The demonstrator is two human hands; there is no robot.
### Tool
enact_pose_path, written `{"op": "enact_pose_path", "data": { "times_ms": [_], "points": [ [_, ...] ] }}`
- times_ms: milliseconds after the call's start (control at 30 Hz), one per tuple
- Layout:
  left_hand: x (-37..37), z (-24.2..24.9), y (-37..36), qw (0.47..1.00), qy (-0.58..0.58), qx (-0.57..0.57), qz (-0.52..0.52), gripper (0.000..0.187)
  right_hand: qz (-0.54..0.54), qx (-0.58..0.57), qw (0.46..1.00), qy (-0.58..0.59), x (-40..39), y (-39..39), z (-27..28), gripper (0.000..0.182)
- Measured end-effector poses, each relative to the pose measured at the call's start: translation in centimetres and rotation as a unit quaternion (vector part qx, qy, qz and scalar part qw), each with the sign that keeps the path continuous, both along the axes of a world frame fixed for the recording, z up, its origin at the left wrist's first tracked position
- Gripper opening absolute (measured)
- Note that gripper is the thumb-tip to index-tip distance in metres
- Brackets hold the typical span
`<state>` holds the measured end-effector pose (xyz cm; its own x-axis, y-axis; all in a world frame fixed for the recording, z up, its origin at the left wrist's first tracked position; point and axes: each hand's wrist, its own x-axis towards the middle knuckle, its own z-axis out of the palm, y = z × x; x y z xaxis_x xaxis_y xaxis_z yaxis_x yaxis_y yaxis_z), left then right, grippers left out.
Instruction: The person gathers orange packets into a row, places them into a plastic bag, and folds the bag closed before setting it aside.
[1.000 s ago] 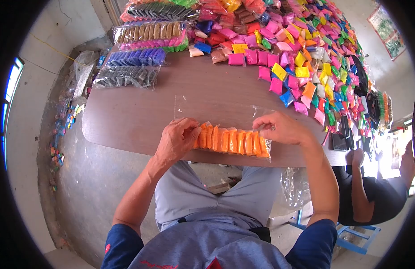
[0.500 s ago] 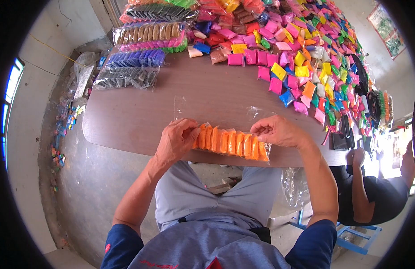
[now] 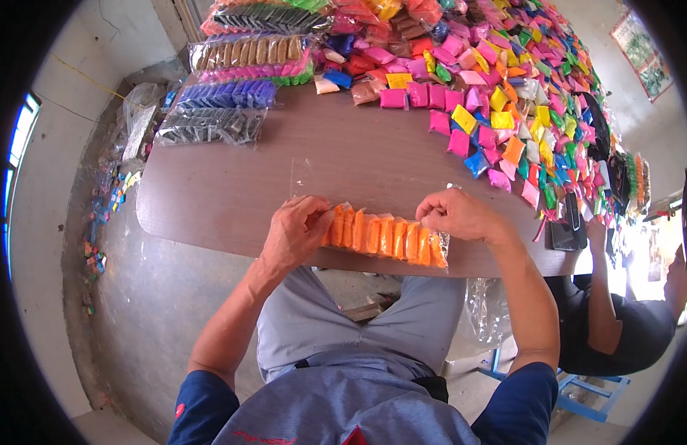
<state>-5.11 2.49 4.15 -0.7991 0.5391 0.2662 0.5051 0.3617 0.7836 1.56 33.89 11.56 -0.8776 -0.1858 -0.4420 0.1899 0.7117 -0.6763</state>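
A clear plastic bag (image 3: pixel 388 236) holding a row of several orange packets lies near the table's front edge, between my hands. My left hand (image 3: pixel 299 230) is closed on the bag's left end, its fingers curled and partly hiding the first packet. At the upper right edge of the same bag, my right hand (image 3: pixel 458 215) pinches the clear film, thumb against fingers. Some film shows just above the right knuckles.
Filled bags of black packets (image 3: pixel 214 126), blue packets (image 3: pixel 228 95) and brown packets (image 3: pixel 251 52) are stacked at the table's (image 3: pixel 232 185) back left. Loose coloured packets (image 3: pixel 499 119) cover the back right. A co-worker's arm (image 3: pixel 603 297) is at the right.
My right hand's fingers have drawn closer together, and the film above the bag has shifted to the right. My left hand stays in place. The co-worker's hand has moved up along the table.
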Motion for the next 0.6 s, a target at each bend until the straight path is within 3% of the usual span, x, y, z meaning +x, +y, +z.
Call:
{"op": "enact_pose_path", "data": {
  "times_ms": [67, 267, 467, 600],
  "points": [
    [0.1, 0.0, 0.1, 1.000, 0.004, 0.001, 0.005, 0.011, -0.042, -0.048, 0.997, -0.044, -0.3, -0.1, -0.4, 0.024],
    [0.3, 0.4, -0.1, 1.000, 0.001, -0.007, 0.009, 0.011, 0.043, 0.053, 0.997, 0.028, 0.2, 0.0, 0.9, 0.026],
    [0.2, 0.2, -0.2, 1.000, -0.021, 0.002, 0.009, 0.012, 0.004, -0.019, 1.000, 0.007, 1.2, 1.0, 0.0, 0.028],
    [0.2, 0.1, -0.1, 1.000, -0.014, 0.001, 0.008, 0.012, 0.013, 0.002, 1.000, -0.011, 1.0, 0.7, 1.0, 0.027]
  ]
}}
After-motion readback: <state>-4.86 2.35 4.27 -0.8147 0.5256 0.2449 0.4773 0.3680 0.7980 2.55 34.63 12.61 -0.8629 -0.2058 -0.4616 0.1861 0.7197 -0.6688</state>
